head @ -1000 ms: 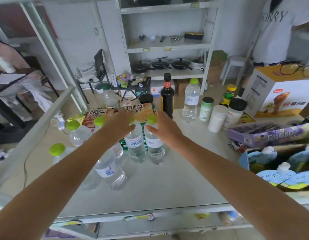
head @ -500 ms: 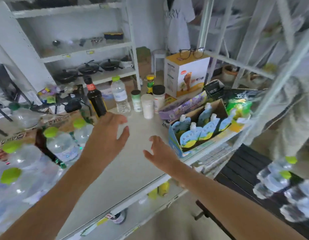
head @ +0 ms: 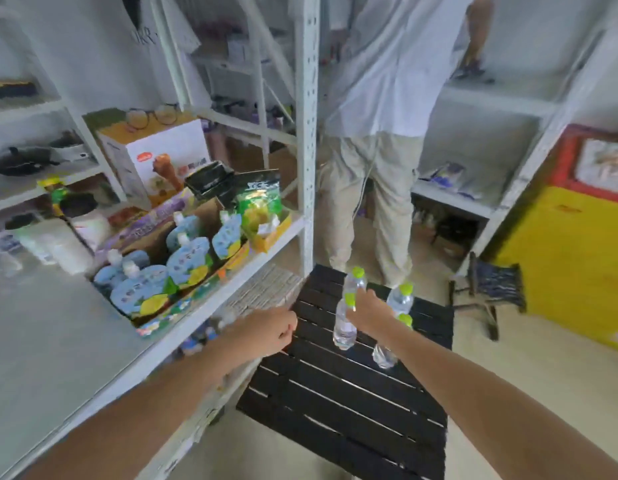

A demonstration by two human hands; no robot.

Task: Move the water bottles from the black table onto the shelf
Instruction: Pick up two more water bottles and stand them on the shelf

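Several clear water bottles with green caps stand in a group on the far part of the black slatted table (head: 335, 403): one at the back (head: 353, 285), one at the front left (head: 342, 329), one on the right (head: 399, 301). My right hand (head: 371, 315) is down among them, its back toward me. Its fingers touch the front left bottle's neck, and the grip is hidden. My left hand (head: 267, 329) hovers over the table's left edge with curled fingers and nothing in it. The grey shelf (head: 41, 341) is on my left.
On the shelf stand a cardboard box of blue pouches (head: 169, 268), a green snack bag (head: 260, 202) and a white-and-orange carton (head: 155, 157). A white shelf post (head: 305, 133) rises by the table. A person (head: 376, 150) stands right behind the table. A yellow cabinet (head: 570, 258) and a stool (head: 487, 289) are on the right.
My view has swung right from the shelf to the black table. Both hands left the shelf; the right one went down among the bottles and the left one curled shut.
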